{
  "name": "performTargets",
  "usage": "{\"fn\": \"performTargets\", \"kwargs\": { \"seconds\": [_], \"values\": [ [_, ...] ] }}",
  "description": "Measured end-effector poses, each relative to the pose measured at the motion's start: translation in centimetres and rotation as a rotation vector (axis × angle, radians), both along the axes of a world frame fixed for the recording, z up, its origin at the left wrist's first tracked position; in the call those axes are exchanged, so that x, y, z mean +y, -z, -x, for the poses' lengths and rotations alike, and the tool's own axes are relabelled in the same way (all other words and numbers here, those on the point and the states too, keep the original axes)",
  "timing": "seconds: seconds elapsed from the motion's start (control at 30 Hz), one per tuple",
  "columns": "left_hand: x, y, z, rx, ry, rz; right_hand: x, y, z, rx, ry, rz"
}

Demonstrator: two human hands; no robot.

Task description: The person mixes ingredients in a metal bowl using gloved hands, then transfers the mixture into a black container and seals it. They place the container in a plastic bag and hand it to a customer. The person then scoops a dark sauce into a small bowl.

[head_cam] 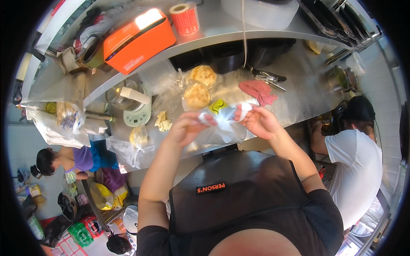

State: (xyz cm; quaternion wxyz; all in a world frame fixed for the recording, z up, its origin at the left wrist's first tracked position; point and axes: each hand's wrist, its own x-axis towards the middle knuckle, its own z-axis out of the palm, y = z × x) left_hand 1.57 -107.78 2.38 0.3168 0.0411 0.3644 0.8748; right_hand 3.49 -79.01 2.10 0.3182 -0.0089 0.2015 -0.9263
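Note:
Both my hands are on a translucent white plastic bag [225, 130] at the front of the steel counter [298, 99]. My left hand [189, 126] pinches one gathered end of it, slightly blurred. Between the fingers of my right hand [258, 121] is the other white end, pulled out to the right. The bag looks twisted or knotted in the middle, and its contents are hard to make out. A yellow piece with dark print [218, 106] shows at its far side. Just beyond lie two round flatbreads [197, 95] in clear plastic and a crumpled red cloth [258, 91].
Left on the counter are a pale green scale [137, 113], crumpled yellowish paper [163, 121] and a knotted clear bag [138, 137] with food inside. Metal utensils [270, 78] lie behind the cloth. An orange machine [139, 41] occupies the raised shelf. A person in white [355, 172] works at right.

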Motion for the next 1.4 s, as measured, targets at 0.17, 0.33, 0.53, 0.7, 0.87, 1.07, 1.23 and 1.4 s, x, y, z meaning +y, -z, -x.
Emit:
{"fn": "performTargets", "kwargs": {
  "seconds": [0.17, 0.33, 0.53, 0.7, 0.87, 1.07, 1.23, 1.4],
  "values": [
    [2.7, -1.0, 0.5, 0.083, -0.024, 0.474, -4.6, 0.4, 1.4, 0.316, 0.063, -0.706],
    [5.1, -3.4, -1.1, 1.101, -0.285, 1.076, -6.6, -0.5, 1.1, 0.462, 0.042, -0.848],
    [0.4, 2.2, 3.0, 1.118, -0.632, 1.682, -2.6, 1.7, -0.9, 0.522, -0.158, -1.074],
    [1.0, 3.9, 2.9, 0.849, -0.547, 1.598, -1.8, 2.4, -2.1, 0.366, -0.21, -1.031],
    [-1.2, 5.9, 4.3, 0.783, -0.528, 1.533, -0.4, 1.1, -3.2, 1.075, -0.086, -1.198],
    [-3.2, 9.2, 4.4, 0.586, -0.314, 0.985, 1.3, 1.3, -4.4, 0.414, -0.11, -0.919],
    [-10.2, 10.4, -1.0, 0.465, -0.114, 1.053, 2.0, 8.8, -4.2, 0.046, 0.129, -1.231],
    [-6.0, 15.3, -1.8, 0.005, 0.084, 0.983, -1.5, 18.8, -5.4, -0.064, 0.229, -1.366]
  ]
}}
